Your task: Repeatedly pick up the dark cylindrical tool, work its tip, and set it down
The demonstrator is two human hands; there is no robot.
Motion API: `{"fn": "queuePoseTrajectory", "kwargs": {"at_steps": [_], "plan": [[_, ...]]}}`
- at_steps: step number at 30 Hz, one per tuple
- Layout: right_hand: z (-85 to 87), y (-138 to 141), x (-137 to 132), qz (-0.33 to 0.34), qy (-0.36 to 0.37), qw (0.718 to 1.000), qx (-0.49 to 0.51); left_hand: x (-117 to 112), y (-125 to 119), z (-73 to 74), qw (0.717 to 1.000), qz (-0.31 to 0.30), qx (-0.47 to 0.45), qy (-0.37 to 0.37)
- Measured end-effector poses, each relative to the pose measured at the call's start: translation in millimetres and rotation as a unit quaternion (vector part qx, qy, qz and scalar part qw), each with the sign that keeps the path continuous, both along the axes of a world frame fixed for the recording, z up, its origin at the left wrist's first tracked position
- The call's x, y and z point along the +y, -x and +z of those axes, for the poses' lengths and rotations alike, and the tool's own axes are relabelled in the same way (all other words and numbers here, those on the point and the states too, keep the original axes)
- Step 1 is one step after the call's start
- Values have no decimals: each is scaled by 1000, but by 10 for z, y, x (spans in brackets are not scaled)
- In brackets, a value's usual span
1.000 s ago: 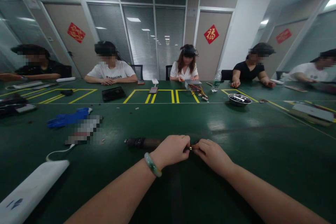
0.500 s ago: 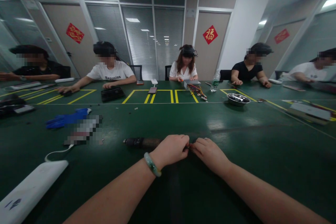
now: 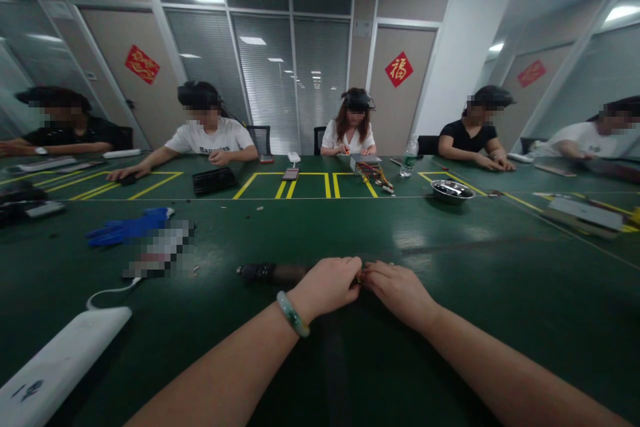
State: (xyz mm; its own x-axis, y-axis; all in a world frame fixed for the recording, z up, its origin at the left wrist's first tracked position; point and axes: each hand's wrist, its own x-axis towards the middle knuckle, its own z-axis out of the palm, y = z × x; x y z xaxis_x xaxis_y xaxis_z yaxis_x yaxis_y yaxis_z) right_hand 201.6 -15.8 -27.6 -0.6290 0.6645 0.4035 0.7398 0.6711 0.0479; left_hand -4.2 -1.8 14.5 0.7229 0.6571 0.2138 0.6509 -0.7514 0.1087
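A long dark cylindrical part [image 3: 283, 273] with a narrow tip at its left end lies across the green table. My left hand [image 3: 333, 283], with a jade-coloured bangle [image 3: 293, 314] on the wrist, wraps round its right portion. Close against it, my right hand [image 3: 397, 290] has its fingers bent and pressed together where the part's right end would be. A small brownish, metallic bit [image 3: 360, 276] shows between the two hands. The rest of that end is hidden beneath my fingers, so what exactly the right fingers pinch is unclear.
To the left lie a white power bank [image 3: 65, 367] with a cable, a blurred-out phone [image 3: 163, 248] and a blue glove [image 3: 127, 227]. Farther off are a metal bowl [image 3: 451, 191], a bottle [image 3: 409, 157] and a wired metal box [image 3: 367, 163]. Several people sit across the green table [image 3: 310, 230].
My right fingers have shifted slightly beside the left hand, while the dark part stays almost in place. Across the table, a person in black has brought their hands together.
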Motion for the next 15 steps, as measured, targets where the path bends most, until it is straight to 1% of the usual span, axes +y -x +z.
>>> {"fn": "queuePoseTrajectory", "kwargs": {"at_steps": [4,11,15], "plan": [[-11,19,19,-8,11,1000,1,-6,2,26,1000,0,0,9],[61,35,91,-8,92,996,-7,-23,5,67,999,16,17,28],[53,46,93,-11,86,996,-18,-34,0,47,1000,17,5,21]]}}
